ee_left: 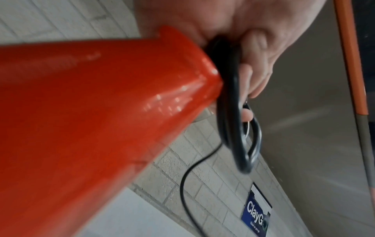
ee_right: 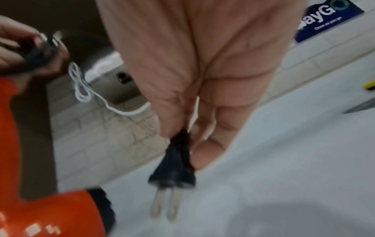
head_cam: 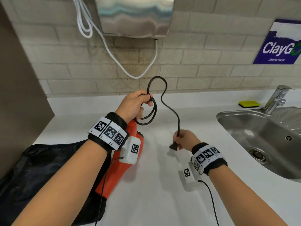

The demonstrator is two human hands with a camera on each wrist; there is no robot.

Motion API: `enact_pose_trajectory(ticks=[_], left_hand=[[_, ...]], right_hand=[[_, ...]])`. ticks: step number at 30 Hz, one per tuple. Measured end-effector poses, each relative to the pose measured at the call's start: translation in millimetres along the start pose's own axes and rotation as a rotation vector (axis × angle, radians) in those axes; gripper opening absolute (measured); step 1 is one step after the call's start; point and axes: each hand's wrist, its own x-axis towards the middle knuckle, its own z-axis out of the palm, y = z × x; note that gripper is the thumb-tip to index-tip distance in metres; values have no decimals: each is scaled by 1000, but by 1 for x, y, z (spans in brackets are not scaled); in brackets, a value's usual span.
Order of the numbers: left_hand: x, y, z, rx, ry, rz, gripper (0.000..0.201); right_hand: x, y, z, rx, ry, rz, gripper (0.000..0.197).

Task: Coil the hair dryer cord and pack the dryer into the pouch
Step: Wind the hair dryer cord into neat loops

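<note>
An orange hair dryer (head_cam: 117, 165) hangs under my left wrist, its handle (ee_left: 91, 104) up against my palm. My left hand (head_cam: 133, 105) grips the handle top together with a couple of loops of the black cord (head_cam: 150, 111), seen close as the cord (ee_left: 231, 102). From there the cord arcs up and snakes down to my right hand (head_cam: 184, 139), which pinches it just behind the black two-pin plug (ee_right: 174, 173), also the plug (head_cam: 173, 146). A black mesh pouch (head_cam: 40, 168) lies flat on the white counter (head_cam: 154, 193) under my left forearm.
A steel sink (head_cam: 263, 136) with a tap (head_cam: 276, 98) is sunk into the counter at right, with a yellow sponge (head_cam: 249, 103) behind it. A steel hand dryer (head_cam: 135, 15) with a white cable (head_cam: 114, 54) hangs on the brick wall. A blue sign (head_cam: 280, 44) is at upper right.
</note>
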Motion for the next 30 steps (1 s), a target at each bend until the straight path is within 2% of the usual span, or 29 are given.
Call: enact_pose_trajectory(ticks=[5,8,12,19,22,25,26,28,30], left_hand=[[5,-1,1,6,-6,-13,20],[5,-1,2,-20,-24,-20,19],[2,-1,4,-16,-40,7,15],[1,-2,-1,-34,7,21,26],[-1,-1,-1,-37,-37,23,26],[-7,2,4,-8,-151,15,21],[-8,2,6,1,-198,18,20],[-11,2,11,21,-258,41,19],[-10,1,13,33,-238,61,23]], right_hand=[[-26,-60,-11,740,257,-472,24],[-42,-86,-12,935,279,-649,24],[-44,-97,1,715,323,-698,25],[-43,-94,15,402,422,-812,13],[-42,-90,22,354,447,-834,24],[-35,-91,27,356,512,-836,18],[-32,-92,27,374,524,-820,28],[-25,-94,28,433,483,-754,45],[-22,-94,27,430,383,-694,39]])
